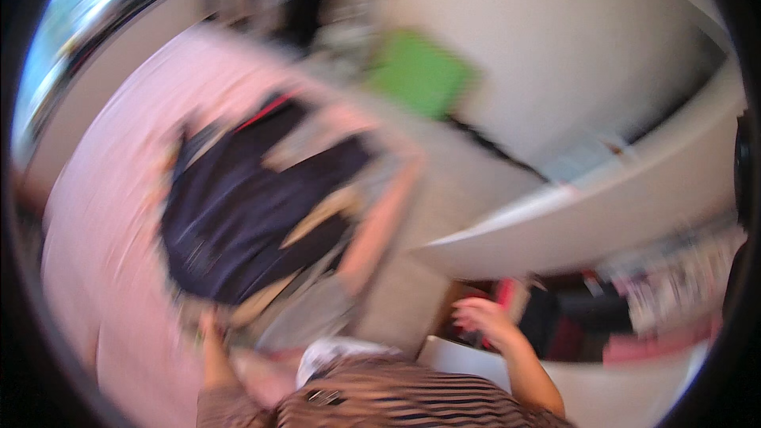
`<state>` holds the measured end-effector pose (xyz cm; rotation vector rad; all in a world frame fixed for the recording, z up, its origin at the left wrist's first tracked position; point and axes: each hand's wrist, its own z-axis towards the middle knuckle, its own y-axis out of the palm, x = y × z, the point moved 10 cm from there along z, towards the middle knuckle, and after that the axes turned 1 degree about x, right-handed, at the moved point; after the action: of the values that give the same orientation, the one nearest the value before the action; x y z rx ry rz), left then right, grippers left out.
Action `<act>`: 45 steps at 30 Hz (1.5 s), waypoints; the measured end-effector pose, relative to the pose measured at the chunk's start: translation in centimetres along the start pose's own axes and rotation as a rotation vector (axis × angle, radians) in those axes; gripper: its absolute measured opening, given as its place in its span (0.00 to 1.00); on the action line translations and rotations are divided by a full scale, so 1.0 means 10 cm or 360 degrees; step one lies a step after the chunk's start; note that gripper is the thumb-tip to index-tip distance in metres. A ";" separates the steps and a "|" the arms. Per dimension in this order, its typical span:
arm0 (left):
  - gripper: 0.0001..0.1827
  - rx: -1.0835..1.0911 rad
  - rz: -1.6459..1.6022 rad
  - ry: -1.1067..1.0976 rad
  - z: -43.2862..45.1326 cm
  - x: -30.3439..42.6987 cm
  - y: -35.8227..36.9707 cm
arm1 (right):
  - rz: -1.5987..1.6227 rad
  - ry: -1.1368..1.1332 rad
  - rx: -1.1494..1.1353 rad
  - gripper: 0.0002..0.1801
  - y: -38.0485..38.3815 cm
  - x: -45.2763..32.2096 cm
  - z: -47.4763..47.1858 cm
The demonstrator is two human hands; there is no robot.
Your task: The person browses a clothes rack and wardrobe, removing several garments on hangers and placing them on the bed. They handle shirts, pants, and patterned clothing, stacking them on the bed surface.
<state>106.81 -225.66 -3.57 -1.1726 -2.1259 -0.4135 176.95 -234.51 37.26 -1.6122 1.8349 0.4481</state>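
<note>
A dark navy garment (255, 208) lies spread over other clothes on the pink sheet of a bed (125, 249). Tan cloth (321, 214) and grey cloth (315, 309) show along its near and right edges. My left hand (211, 324) is at the garment's near edge, among blurred cloth; whether it grips any is unclear. Off to the right, my right hand (484, 318) hovers with fingers apart and nothing visible in it, over an open storage space with red and black items (571, 315). White cloth (339, 351) shows at my waist, against my striped top.
Strong blur covers the view. Beyond the bed a bright green, flat-faced object (422, 74) stands by the pale wall (535, 30). A pale furniture panel (594, 208) runs along the right, and a white edge (467, 359) lies below my right hand. A window (77, 30) is at upper left.
</note>
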 end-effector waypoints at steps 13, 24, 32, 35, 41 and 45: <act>0.16 -0.2890 0.1505 0.1181 -5.64 -0.39 6.39 | -0.0920 -0.1291 0.1589 0.12 -2.87 -0.99 -2.49; 0.26 -0.4087 -0.0559 0.2377 -11.73 0.19 6.59 | -0.1877 -0.0905 0.2526 0.13 -3.84 -1.64 -4.69; 0.38 -0.3219 -0.0604 0.2547 -13.45 0.51 7.59 | -0.2000 -0.0349 0.3374 0.14 -4.77 -2.51 -5.92; 0.38 -0.3863 -0.0635 0.2272 -13.90 0.31 7.57 | -0.2259 -0.0156 0.3561 0.18 -5.28 -3.05 -6.18; 0.31 -0.3324 -0.1966 0.2333 -13.84 0.88 7.46 | -0.2286 0.0401 0.3400 0.23 -6.36 -3.10 -6.63; 0.34 -0.2705 -0.1745 0.2714 -13.68 1.09 7.84 | -0.2145 0.1162 0.3422 0.23 -6.18 -2.97 -6.84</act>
<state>222.96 -252.15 100.25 0.2956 -0.2008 -2.6182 221.44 -267.26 116.83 -0.7103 0.2232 -2.0503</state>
